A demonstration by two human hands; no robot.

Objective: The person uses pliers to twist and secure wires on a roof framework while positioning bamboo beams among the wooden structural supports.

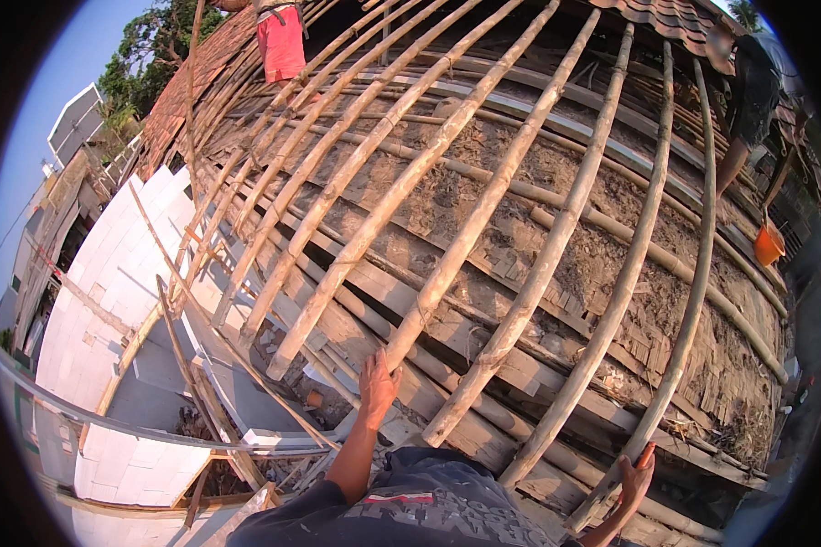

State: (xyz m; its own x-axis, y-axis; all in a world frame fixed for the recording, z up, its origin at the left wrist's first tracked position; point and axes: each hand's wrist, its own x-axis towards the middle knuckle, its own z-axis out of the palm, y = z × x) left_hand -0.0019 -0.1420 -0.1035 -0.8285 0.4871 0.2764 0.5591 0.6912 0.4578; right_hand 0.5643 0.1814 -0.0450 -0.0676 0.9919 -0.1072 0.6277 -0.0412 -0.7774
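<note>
My left hand (379,387) grips the lower end of a long round bamboo pole (447,273), one of several laid side by side up the slope of an opened roof. My right hand (634,479) is at the lower part of the rightmost pole (666,383), fingers curled; a small orange bit shows at its fingertips, too small to make out. Beneath the poles lie weathered boards (383,292) and crumbly debris (648,283).
A person in red shorts (280,50) stands high at top left; another person (753,87) is at upper right. An orange bucket (767,244) hangs at right. Roof tiles (666,18) edge the top. White block walls (96,292) and an open drop lie left and below.
</note>
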